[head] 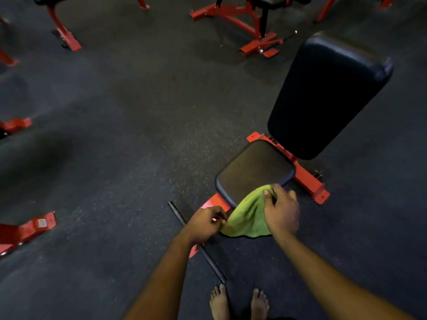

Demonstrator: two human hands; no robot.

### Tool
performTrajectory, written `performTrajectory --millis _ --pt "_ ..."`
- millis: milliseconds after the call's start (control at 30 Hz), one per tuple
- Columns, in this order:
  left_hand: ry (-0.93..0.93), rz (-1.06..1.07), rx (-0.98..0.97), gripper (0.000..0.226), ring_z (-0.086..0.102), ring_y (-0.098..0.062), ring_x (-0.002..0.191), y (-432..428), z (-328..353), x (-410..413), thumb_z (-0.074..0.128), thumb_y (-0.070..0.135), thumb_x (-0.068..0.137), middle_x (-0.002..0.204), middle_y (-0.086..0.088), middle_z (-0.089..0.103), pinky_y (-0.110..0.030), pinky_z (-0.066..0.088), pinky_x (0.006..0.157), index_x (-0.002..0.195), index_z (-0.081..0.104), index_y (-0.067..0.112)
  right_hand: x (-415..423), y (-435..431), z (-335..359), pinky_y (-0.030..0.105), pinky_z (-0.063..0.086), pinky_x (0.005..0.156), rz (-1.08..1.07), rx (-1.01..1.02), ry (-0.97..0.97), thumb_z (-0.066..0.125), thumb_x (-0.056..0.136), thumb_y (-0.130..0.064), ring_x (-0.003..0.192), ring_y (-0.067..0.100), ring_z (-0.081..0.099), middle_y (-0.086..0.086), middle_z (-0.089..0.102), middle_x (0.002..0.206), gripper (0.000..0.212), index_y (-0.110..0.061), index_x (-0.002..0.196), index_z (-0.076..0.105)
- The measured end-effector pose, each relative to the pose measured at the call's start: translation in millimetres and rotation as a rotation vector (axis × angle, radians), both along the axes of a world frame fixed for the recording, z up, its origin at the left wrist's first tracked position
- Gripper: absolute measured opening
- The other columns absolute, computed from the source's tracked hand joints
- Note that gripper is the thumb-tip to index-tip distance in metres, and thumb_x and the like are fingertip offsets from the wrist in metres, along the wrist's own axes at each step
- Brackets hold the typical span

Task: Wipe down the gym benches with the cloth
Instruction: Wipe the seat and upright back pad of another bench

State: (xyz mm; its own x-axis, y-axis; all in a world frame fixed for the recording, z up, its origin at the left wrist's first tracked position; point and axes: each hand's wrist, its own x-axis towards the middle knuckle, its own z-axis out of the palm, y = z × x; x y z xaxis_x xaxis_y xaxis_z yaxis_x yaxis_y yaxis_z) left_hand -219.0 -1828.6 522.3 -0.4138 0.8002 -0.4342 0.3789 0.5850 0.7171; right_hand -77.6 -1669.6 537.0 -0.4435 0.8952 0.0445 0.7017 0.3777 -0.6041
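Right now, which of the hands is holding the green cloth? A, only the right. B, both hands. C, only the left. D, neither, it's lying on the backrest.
B: the left hand pinches one edge of the green cloth, while the right hand grips its top end by the near corner of the seat pad.

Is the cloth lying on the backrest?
No, the cloth hangs over the near edge of the seat, held by the left hand and right hand.
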Motion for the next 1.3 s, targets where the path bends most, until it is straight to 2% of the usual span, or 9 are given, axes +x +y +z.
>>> performTrajectory --millis 133,267,367,467,600,733,833,1033,1300 --pt "0.08 0.186 0.007 0.016 0.068 -0.02 0.081 15.2 -82.7 -35.4 0.056 0.009 0.092 0.091 -0.005 0.073 -0.035 0.053 0.077 0.101 0.068 0.014 -67.3 41.7 -69.1 0.043 0.042 0.083 0.391 0.12 -0.066 0.051 0.09 -0.04 0.106 0.028 0.053 -0.004 0.064 0.115 0.037 -0.031 0.124 0.061" --pt "0.238 0.38 -0.007 0.014 0.063 -0.031 0.083 30.7 -186.4 -67.6 0.051 0.014 0.097 0.084 -0.009 0.069 -0.036 0.041 0.065 0.094 0.062 0.007 -103.4 70.9 -190.7 0.059 0.023 0.109 0.613 0.001 -0.514 0.041 0.088 -0.072 0.149 0.025 0.01 -0.011 0.008 0.165 0.072 -0.056 0.15 0.009" --pt "0.277 0.443 -0.01 0.024 0.059 -0.035 0.08 41.6 -254.2 -83.6 0.045 0.024 0.102 0.078 -0.013 0.063 -0.035 0.032 0.062 0.086 0.054 0.008 -98.3 74.6 -263.1 0.066 0.013 0.109 0.588 0.164 -0.571 0.018 0.083 -0.087 0.152 0.028 -0.002 -0.008 -0.005 0.166 0.077 -0.056 0.15 -0.001" --pt "0.216 0.5 -0.049 0.044 0.06 -0.038 0.107 53.6 -308.7 -97.5 0.036 0.037 0.105 0.109 -0.024 0.067 -0.039 0.044 0.085 0.106 0.065 0.004 -95.7 70.6 -283.3 0.063 0.018 0.108 0.504 0.347 -0.462 0.014 0.083 -0.087 0.151 0.026 0.011 -0.007 0.009 0.166 0.078 -0.051 0.152 0.013" --pt "0.097 0.531 -0.121 0.065 0.045 -0.035 0.132 61.3 -343.1 -103.0 0.026 0.05 0.104 0.141 -0.026 0.048 -0.037 0.033 0.106 0.132 0.054 -0.001 -96.7 72.3 -288.9 0.062 0.021 0.107 0.5 0.4 -0.429 0.012 0.08 -0.09 0.148 0.026 0.018 -0.007 0.015 0.164 0.082 -0.049 0.151 0.017" --pt "0.241 0.475 -0.099 0.048 0.049 -0.037 0.125 57.7 -353.9 -100.4 0.023 0.031 0.105 0.137 -0.027 0.051 -0.039 0.037 0.104 0.126 0.057 0.004 -111.9 89.2 -278.7 0.059 0.024 0.102 0.501 0.39 -0.364 0.027 0.068 -0.098 0.138 0.029 0.028 -0.002 0.033 0.154 0.096 -0.047 0.149 0.023" --pt "0.311 0.526 -0.048 0.046 0.054 -0.037 0.114 52.8 -358.1 -93.5 0.023 0.028 0.102 0.129 -0.028 0.055 -0.04 0.042 0.093 0.11 0.06 0.002 -126.3 97.5 -279.2 0.07 0.007 0.109 0.498 0.234 -0.408 0.03 0.058 -0.103 0.15 0.033 0.005 -0.001 0.012 0.165 0.108 -0.051 0.151 0.011" --pt "0.316 0.551 -0.072 0.049 0.053 -0.035 0.115 50.4 -332.4 -73.5 0.023 0.03 0.102 0.131 -0.025 0.055 -0.039 0.04 0.093 0.113 0.06 0.0 -82.9 77.4 -279.3 0.063 0.018 0.11 0.632 0.398 -0.371 0.025 0.086 -0.081 0.145 0.027 0.022 -0.003 0.024 0.161 0.071 -0.055 0.15 0.01" --pt "0.397 0.55 -0.091 0.051 0.051 -0.035 0.12 50.5 -343.0 -76.7 0.021 0.033 0.102 0.134 -0.023 0.053 -0.039 0.039 0.094 0.121 0.056 0.0 -120.3 60.5 -287.6 0.073 0.011 0.109 0.691 0.448 -0.483 0.017 0.087 -0.081 0.151 0.034 0.007 -0.006 0.006 0.166 0.064 -0.062 0.146 -0.003"
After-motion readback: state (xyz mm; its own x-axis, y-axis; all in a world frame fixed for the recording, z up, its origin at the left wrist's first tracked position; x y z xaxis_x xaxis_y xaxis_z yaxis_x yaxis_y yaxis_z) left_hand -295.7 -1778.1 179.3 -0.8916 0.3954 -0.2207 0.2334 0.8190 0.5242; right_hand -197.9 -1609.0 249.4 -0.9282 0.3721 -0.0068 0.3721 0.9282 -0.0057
